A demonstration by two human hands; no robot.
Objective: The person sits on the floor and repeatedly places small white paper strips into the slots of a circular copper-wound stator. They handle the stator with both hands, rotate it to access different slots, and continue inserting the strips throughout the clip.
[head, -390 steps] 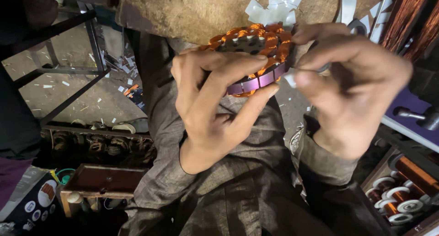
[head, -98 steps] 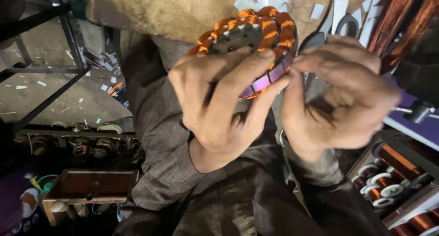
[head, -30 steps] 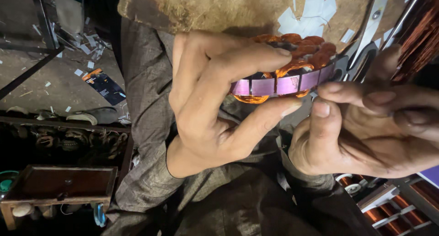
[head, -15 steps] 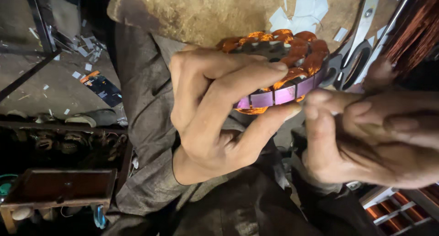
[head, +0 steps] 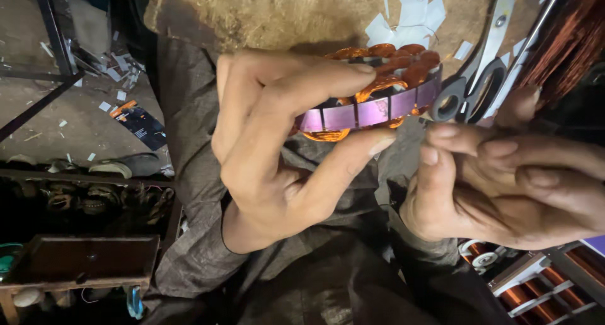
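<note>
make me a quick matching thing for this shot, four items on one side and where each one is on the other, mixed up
Items:
1. wound ring
2. scissors
3. white paper scraps
4. wire spools

Places:
A. bottom right corner, in a tray
B. pinched in the left hand
C. on the brown surface at the top
D. just right of the ring, above the right hand

Pairs: 1-B, 2-D, 3-C, 4-A
</note>
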